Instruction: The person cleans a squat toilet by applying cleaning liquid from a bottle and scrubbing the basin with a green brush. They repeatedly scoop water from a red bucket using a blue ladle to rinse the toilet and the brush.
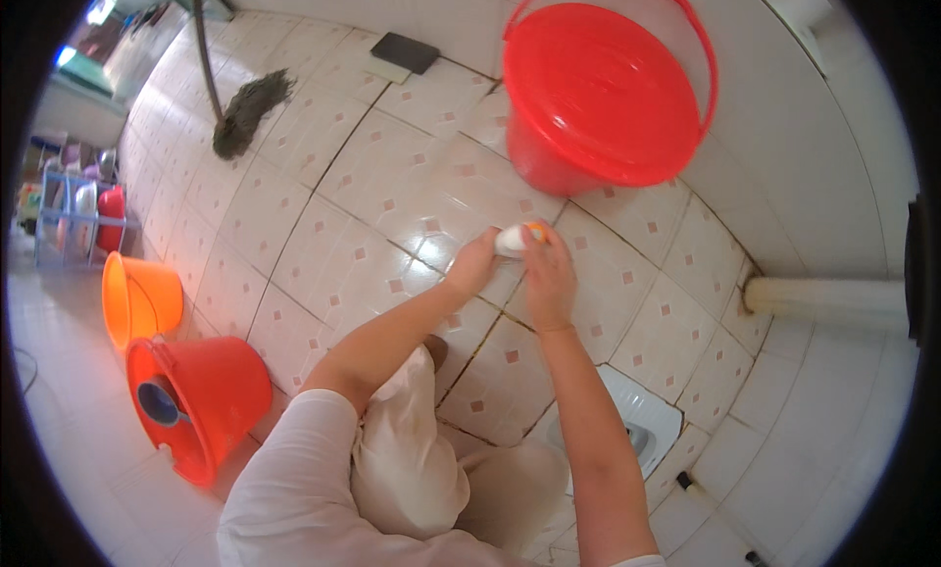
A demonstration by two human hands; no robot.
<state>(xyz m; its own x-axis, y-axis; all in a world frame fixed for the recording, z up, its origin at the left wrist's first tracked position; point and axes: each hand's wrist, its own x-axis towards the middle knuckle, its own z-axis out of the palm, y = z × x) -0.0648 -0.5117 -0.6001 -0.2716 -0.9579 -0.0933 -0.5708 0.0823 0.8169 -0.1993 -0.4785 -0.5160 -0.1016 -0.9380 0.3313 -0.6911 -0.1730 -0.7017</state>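
Observation:
In front of me, over the tiled floor, both hands meet on a small white bottle (509, 241) with an orange top (537, 231). My left hand (475, 261) is closed around the white end. The fingers of my right hand (550, 281) are closed on the orange end. The bottle lies roughly sideways between them, and fingers partly cover it. Whether the orange top is on tight or loose cannot be made out.
A red lidded bucket (598, 97) stands ahead by the wall. To the left are an orange bucket (147, 297), a red bucket (230, 395) with a dipper (159, 402), and a mop (250, 111). A squat toilet (642, 410) lies right, below a white pipe (823, 300).

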